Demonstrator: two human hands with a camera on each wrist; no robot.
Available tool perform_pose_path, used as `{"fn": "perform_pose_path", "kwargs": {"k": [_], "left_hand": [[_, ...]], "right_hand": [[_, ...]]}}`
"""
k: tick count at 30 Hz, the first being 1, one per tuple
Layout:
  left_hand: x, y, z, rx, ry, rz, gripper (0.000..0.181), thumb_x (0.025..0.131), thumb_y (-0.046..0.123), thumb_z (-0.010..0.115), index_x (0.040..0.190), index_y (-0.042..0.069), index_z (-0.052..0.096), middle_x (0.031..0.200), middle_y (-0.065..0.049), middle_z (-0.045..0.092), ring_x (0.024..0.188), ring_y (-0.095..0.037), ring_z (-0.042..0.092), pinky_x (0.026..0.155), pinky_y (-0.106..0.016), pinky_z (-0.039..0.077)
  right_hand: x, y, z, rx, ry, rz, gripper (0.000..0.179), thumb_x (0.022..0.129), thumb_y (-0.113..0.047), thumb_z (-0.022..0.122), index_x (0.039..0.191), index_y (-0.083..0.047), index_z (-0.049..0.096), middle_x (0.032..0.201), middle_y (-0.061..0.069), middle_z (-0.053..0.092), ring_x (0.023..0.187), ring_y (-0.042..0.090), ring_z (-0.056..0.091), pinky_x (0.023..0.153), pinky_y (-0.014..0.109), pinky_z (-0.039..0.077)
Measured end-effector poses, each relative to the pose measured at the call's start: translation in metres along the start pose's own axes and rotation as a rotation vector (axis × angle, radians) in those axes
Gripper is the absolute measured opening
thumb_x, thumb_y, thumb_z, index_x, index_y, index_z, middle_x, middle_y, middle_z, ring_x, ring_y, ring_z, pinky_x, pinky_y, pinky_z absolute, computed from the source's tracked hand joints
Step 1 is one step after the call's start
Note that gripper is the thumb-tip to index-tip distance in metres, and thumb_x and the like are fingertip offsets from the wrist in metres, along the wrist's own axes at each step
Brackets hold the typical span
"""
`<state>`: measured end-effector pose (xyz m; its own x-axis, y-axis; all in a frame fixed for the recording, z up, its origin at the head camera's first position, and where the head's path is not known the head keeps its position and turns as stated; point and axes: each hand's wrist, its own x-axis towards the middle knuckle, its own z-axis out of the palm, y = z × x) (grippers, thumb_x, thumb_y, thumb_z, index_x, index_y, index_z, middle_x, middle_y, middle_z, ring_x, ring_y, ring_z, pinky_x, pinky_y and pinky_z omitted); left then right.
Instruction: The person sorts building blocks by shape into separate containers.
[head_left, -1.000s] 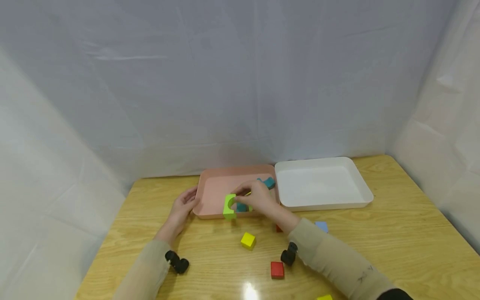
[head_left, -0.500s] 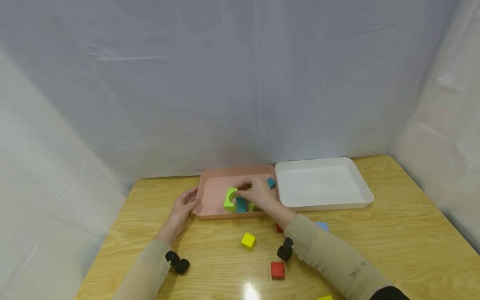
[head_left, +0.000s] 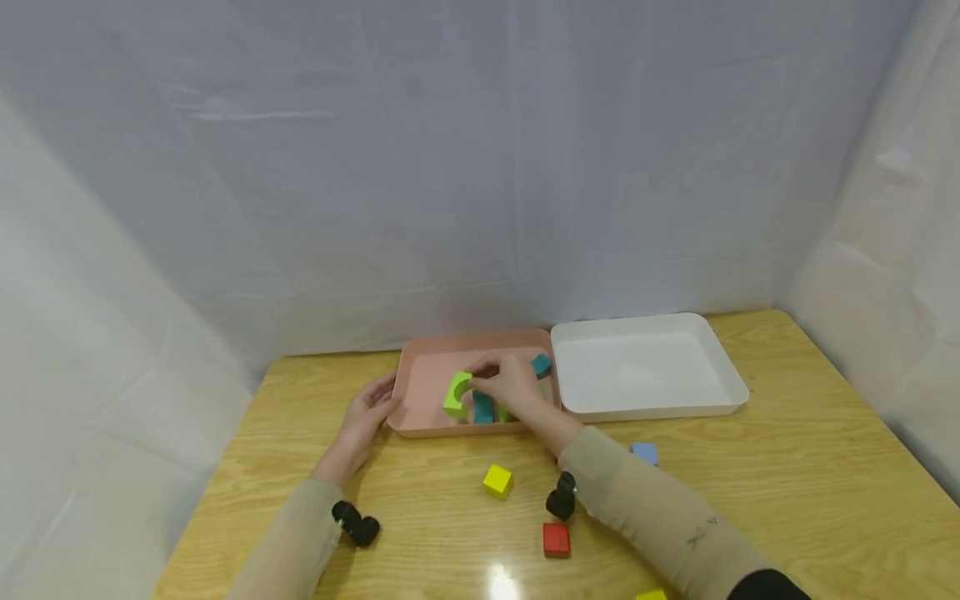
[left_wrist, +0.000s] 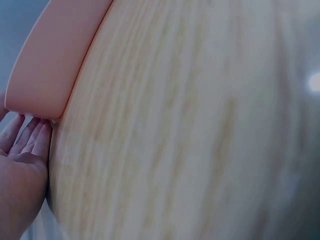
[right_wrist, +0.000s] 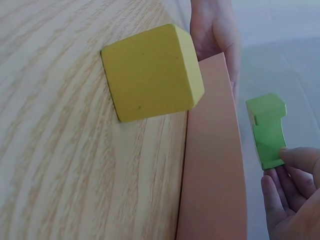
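Observation:
A bright green arch-shaped block [head_left: 454,396] is pinched between the thumb and fingers of my right hand [head_left: 517,396], over the pink tray [head_left: 423,362]. The right wrist view shows the green arch block [right_wrist: 270,137] held by one end, above the tray wall [right_wrist: 212,165]. A teal block [head_left: 482,408] and a second teal block [head_left: 542,365] lie in the tray, with another green block [head_left: 505,413] partly hidden by the right hand. My left hand [head_left: 362,425] rests against the tray's left end, its extended fingers [left_wrist: 37,135] touching the lower side.
A white tray [head_left: 637,367] stands right beside the pink one. In front lie a yellow cube [head_left: 497,482], a red block [head_left: 556,540] and a light blue block [head_left: 644,453]. Another yellow block [head_left: 650,595] shows at the bottom edge. A hanging sheet [head_left: 450,167] closes off the back.
The right hand has carried the green arch block from over the tray's front rim back and slightly upward in view, over the tray's inside. The left hand stays put.

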<state>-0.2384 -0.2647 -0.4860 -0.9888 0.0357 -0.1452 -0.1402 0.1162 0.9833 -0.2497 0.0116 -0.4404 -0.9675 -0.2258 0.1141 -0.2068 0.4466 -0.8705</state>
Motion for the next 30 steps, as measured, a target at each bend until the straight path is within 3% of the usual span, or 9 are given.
{"fn": "perform_pose_path", "kwargs": {"k": [13, 30], "left_hand": [[0.0018, -0.0019, -0.0013, 0.000, -0.009, 0.003, 0.060, 0.111, 0.005, 0.053, 0.165, -0.002, 0.030, 0.171, -0.025, 0.032, 0.156, -0.035, 0.034, 0.094, -0.003, 0.047], [-0.0015, 0.0004, 0.0003, -0.004, -0.003, 0.002, 0.058, 0.111, 0.004, 0.053, 0.164, -0.004, 0.030, 0.170, -0.026, 0.032, 0.157, -0.038, 0.033, 0.094, -0.003, 0.047]], "right_hand": [[0.0013, 0.0041, 0.0076, -0.037, 0.034, -0.004, 0.014, 0.094, -0.008, 0.080, 0.108, -0.006, 0.083, 0.104, 0.010, 0.082, 0.095, 0.021, 0.075, 0.084, 0.031, 0.064], [-0.0021, 0.0074, 0.0110, -0.032, 0.050, 0.032, 0.012, 0.095, -0.008, 0.080, 0.106, -0.006, 0.082, 0.104, 0.011, 0.081, 0.097, 0.025, 0.076, 0.086, 0.035, 0.064]]}}
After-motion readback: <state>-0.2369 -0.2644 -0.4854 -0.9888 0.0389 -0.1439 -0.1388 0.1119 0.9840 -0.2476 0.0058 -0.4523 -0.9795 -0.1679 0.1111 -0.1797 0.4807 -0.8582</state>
